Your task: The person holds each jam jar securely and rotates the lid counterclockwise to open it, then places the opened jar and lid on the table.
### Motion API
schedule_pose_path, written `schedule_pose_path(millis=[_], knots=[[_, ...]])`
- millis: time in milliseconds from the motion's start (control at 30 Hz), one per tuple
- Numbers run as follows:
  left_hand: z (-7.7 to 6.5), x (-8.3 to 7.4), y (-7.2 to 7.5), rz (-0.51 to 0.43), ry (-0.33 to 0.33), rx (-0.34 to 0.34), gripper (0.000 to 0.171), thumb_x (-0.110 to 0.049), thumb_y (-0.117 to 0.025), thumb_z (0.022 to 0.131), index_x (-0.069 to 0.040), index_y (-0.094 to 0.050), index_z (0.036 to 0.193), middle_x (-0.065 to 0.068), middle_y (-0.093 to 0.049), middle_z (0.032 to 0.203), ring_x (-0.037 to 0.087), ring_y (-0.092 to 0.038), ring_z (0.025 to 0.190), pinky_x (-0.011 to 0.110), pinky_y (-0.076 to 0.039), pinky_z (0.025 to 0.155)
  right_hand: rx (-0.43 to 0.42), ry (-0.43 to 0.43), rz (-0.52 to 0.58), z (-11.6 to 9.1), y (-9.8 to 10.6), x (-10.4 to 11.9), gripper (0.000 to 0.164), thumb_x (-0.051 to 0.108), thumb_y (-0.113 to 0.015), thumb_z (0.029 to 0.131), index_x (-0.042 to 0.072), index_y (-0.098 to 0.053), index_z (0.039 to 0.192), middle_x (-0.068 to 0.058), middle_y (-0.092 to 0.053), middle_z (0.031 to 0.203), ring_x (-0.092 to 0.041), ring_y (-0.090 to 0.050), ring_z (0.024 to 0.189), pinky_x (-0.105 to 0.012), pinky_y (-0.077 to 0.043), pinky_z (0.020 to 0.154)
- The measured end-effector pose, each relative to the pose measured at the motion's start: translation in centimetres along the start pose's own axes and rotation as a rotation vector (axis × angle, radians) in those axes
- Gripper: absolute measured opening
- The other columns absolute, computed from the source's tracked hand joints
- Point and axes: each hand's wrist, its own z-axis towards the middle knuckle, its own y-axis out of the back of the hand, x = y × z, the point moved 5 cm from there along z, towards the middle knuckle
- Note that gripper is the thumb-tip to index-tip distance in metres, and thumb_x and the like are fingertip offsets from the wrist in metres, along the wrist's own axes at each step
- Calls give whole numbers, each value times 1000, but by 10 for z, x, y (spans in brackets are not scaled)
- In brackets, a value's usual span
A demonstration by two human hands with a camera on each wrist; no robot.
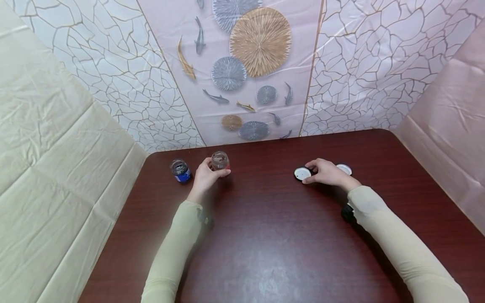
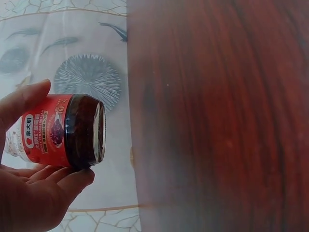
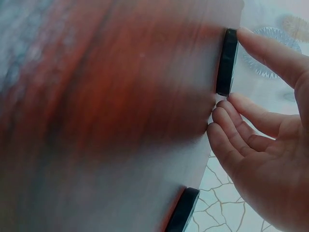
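Observation:
My left hand [image 1: 204,179] grips a glass jar [image 1: 220,161] around its side, thumb on one side and fingers on the other. In the left wrist view the jar [image 2: 50,128] has a red jam label and dark contents near its base, which is held off the table. Its mouth is uncovered. The right hand [image 1: 327,172] pinches the rim of a round lid [image 1: 302,174], white inside, between thumb and index finger. From the right wrist the lid [image 3: 227,63] shows its black outer edge; the other fingers touch the tabletop.
Left of the held jar stands an uncovered jar [image 1: 180,171] with a blue label. A second white-lined lid [image 1: 344,169] lies just behind the right hand. The dark red-brown table [image 1: 265,235] meets patterned cloth [image 1: 242,75] at the back and plain cloth at both sides.

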Motion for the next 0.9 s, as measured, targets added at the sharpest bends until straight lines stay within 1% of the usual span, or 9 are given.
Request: schedule_pose_path(millis=[167, 300, 567, 900], knots=[[3, 6, -1, -4, 19, -6, 56, -27, -85, 64, -6, -54, 106, 8, -65, 91, 20, -58, 81, 32, -44, 74, -3, 1, 2, 0, -1, -1, 63, 29, -79, 72, -6, -56, 118, -19, -56, 104, -30, -53, 96, -44, -42, 82], [4, 11, -1, -20, 37, 2, 54, -26, -85, 65, -5, -54, 105, 8, -65, 88, 20, -59, 77, 31, -44, 73, -5, 3, 2, 0, -1, -1, 62, 29, -79, 72, -6, -56, 118, -19, -56, 104, -30, -53, 96, -44, -42, 82], [7, 16, -3, 32, 45, 12, 55, -27, -84, 66, -5, -53, 106, 8, -64, 91, 21, -55, 82, 33, -41, 76, -2, 0, 6, 0, 0, 1, 61, 28, -79, 72, -6, -56, 118, -20, -55, 104, -31, -53, 97, -44, -41, 83], [11, 18, -8, -1, 54, 20, 54, -22, -84, 66, -4, -52, 105, 9, -63, 93, 22, -54, 84, 32, -41, 76, 1, 4, -10, 0, 1, 2, 62, 30, -78, 73, -6, -56, 118, -19, -55, 104, -31, -53, 96, -45, -42, 82]])
